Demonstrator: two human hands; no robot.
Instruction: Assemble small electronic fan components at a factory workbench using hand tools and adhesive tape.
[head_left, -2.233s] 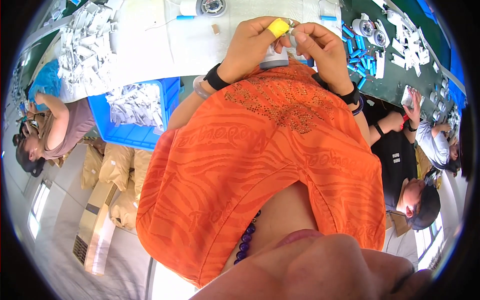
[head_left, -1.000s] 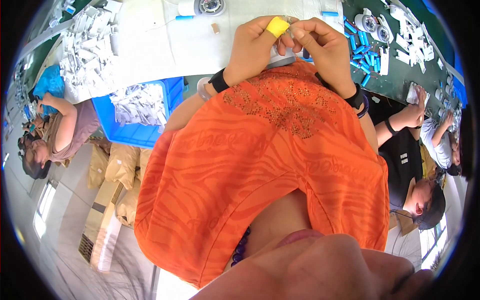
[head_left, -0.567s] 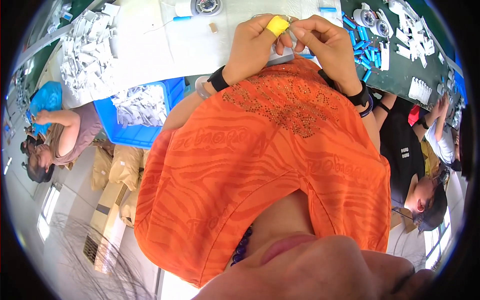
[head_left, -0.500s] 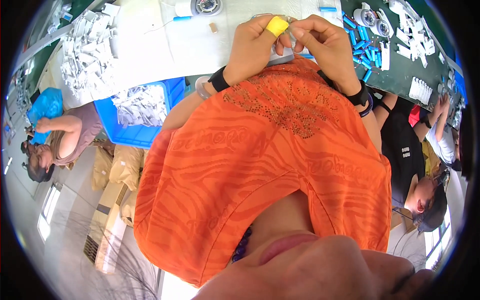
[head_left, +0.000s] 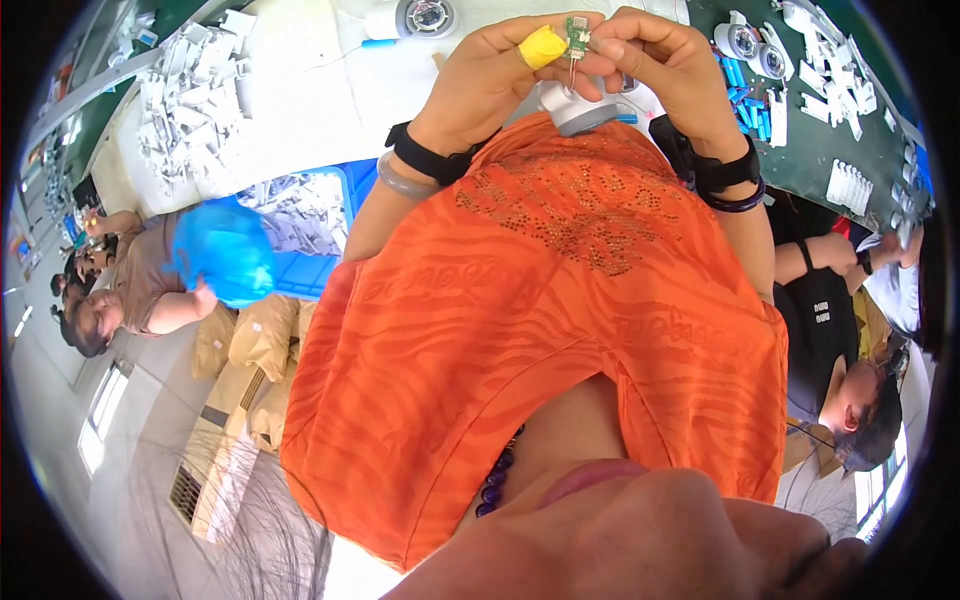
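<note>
Between my fingertips is a small green circuit board, upright, with thin wires running down from it. My left hand pinches its left edge; yellow tape or a wrap covers one digit. From the other side my right hand is closed with thumb and fingers at the board's right edge. Just below the hands, against my orange shirt, sits a white and grey rounded plastic housing. The wires lead down toward it, but their far ends cannot be made out.
White plastic parts lie heaped at left, above a blue bin of similar pieces. A white round motor unit is at the back. Blue cylindrical cells lie right. One person carries a blue bag; another person sits right.
My hands have turned and shifted slightly, bringing the green board and the housing below into clearer view. At left, the person with the blue bag has moved in front of the bin.
</note>
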